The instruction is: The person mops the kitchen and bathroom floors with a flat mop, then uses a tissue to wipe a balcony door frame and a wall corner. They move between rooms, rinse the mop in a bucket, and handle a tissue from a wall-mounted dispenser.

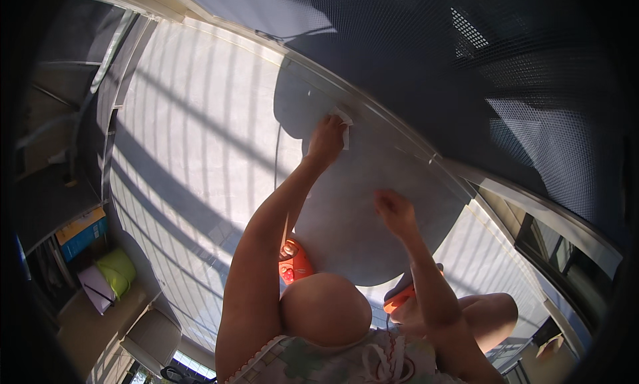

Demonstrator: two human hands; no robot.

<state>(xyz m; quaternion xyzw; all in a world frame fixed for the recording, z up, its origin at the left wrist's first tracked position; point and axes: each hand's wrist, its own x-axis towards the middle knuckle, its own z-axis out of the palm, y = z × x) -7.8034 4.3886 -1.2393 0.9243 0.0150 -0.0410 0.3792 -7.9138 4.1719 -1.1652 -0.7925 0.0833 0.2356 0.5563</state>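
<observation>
My left hand [326, 141] reaches forward and pinches a small white wipe [345, 126] against the pale metal bottom rail [373, 111] of a dark mesh screen [466, 71]. My right hand [395, 214] rests palm down on the pale ribbed floor [200, 151], inside my own shadow, with its fingers loosely spread and nothing in it. My bare knee [325, 311] is bent below the two arms.
Orange sandals [294, 261] [399, 297] show on my feet beside the knee. At the left edge a low shelf holds an orange and blue box [81, 232], a green bundle [118, 271] and a pale pad [93, 289]. A window frame [552, 244] runs along the right.
</observation>
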